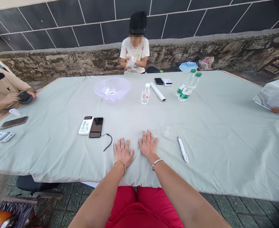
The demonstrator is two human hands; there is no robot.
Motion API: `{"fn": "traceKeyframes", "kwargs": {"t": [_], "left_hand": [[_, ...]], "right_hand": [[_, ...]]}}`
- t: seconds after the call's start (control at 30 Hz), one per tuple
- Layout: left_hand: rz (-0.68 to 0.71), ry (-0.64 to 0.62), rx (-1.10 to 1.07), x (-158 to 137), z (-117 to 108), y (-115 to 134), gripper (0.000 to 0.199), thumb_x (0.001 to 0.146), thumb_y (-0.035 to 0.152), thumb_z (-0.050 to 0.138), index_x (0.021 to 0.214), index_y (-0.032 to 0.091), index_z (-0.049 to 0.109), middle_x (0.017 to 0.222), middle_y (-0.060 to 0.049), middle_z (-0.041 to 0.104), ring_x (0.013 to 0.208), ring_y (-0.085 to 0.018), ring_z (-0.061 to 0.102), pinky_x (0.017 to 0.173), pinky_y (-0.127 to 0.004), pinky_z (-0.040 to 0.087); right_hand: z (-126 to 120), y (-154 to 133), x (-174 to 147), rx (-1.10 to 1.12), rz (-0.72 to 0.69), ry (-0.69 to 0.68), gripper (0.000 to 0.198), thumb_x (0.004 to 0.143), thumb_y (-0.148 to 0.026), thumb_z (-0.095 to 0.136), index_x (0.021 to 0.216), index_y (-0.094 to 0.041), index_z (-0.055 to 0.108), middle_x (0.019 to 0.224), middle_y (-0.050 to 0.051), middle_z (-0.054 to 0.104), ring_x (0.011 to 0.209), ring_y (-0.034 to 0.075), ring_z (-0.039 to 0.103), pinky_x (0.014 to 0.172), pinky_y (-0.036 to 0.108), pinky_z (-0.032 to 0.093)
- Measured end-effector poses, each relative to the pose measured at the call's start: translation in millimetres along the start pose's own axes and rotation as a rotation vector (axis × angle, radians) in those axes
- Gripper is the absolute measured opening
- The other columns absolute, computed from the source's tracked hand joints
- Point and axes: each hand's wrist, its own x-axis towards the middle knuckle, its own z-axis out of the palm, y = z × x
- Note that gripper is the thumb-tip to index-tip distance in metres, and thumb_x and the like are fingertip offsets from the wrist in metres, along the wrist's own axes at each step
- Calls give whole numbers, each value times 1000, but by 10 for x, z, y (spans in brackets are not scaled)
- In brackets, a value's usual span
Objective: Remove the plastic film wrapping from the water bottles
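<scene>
Two hands lie flat on the table [201, 133] near its near edge, side by side and just apart: the left hand [122, 153] and the right hand [148, 145], fingers spread open, palms down on the grey cloth, holding nothing. A white pen [183, 149] lies near the right hand, toward the right edge. A black phone [96, 127] and a white power bank [85, 125] lie side by side near the left hand, farther from the near edge.

Labels on the bottles [187, 85] and white device [85, 125] — all illegible.
</scene>
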Motion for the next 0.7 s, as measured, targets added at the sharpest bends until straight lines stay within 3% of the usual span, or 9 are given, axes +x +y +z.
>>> {"fn": "traceKeyframes", "kwargs": {"t": [0.1,0.7], "left_hand": [[11,22,-36,-5,-12,3,61,91,48,37,146,21,36,155,-12,27,143,-34,19,114,-56,10],[-21,-51,16,23,11,17,62,90,50,35,147,24,33,156,-10,23,145,-31,13,114,-57,9]], "right_hand": [[33,-64,8,9,-23,-35,58,96,-46,24,148,-21,29,157,10,18,144,25,14,113,57,5],[61,-22,35,44,0,-8,55,96,-40,26,147,-19,31,155,9,25,143,24,17,114,54,5]]}}
